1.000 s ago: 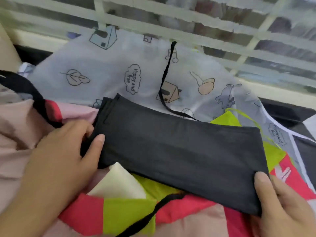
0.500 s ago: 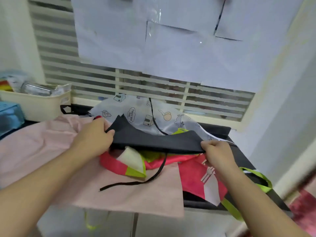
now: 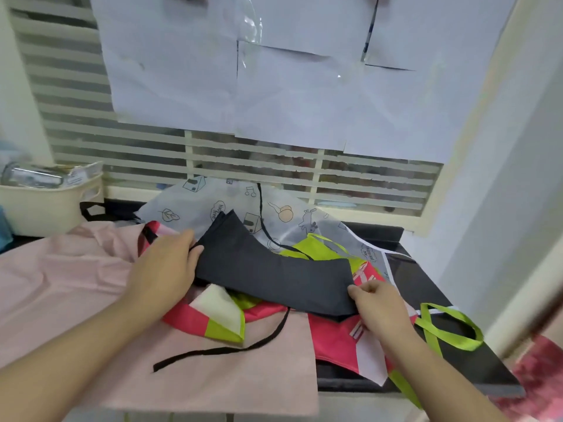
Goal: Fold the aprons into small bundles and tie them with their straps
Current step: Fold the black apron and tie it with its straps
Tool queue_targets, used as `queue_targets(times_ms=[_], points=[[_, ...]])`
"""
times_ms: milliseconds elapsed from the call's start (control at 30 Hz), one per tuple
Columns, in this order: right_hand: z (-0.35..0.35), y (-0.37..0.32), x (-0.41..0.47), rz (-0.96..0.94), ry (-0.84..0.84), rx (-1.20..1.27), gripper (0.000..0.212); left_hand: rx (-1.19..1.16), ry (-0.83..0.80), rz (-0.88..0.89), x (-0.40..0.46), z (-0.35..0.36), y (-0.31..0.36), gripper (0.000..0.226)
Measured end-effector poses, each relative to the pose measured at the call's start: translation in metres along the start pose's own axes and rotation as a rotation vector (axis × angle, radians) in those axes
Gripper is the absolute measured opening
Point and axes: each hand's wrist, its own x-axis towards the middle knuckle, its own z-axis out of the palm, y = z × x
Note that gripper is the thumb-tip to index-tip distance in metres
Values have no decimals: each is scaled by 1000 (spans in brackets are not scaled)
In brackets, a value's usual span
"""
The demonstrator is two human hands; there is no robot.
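The pink cloth (image 3: pixel 76 284) and piled aprons hide most of the counter (image 3: pixel 451 360). The black apron (image 3: pixel 274 269) covers the left hand's (image 3: pixel 164 269) fingertips. The beige basket (image 3: pixel 45 205) is cut off at the left edge, its contents blurred.

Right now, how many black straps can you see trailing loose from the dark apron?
2: one black strap runs back over the printed apron; another trails forward across the pink cloth. More may be hidden.

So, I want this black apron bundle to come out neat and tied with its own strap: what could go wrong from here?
1. The black strap trails loose over the pink cloth; folding on could leave it pinned underneath.
2. The folded black apron lies on a heap of other aprons, so the uneven base may skew the fold.
3. The left hand and right hand hold only its ends, so the middle may sag open.
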Motion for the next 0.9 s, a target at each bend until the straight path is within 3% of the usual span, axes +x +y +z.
queue_targets(times_ms=[233,400,467,533,600,667,733,833,900], points=[[20,-2,18,-115,1,-156,25,185,-296,-127,31,36,-30,26],[23,-6,28,-82,-14,-233,43,208,-409,-143,37,42,-34,30],[24,-7,27,-78,-16,-276,41,280,-355,-86,35,38,-27,25],[22,-13,20,-111,18,-294,26,342,-228,82,37,38,-14,30],[16,-22,5,-133,-26,-200,30,176,-133,253,41,44,2,29],[12,-25,-13,-183,-181,-140,62,-115,-210,369,48,53,18,23],[15,-18,-29,-274,-240,-250,85,-265,-361,350,51,64,26,31],[25,-6,-36,-306,-58,-327,79,-265,-566,271,47,85,16,49],[29,-3,-36,-258,5,-378,66,-200,-651,239,43,93,8,79]])
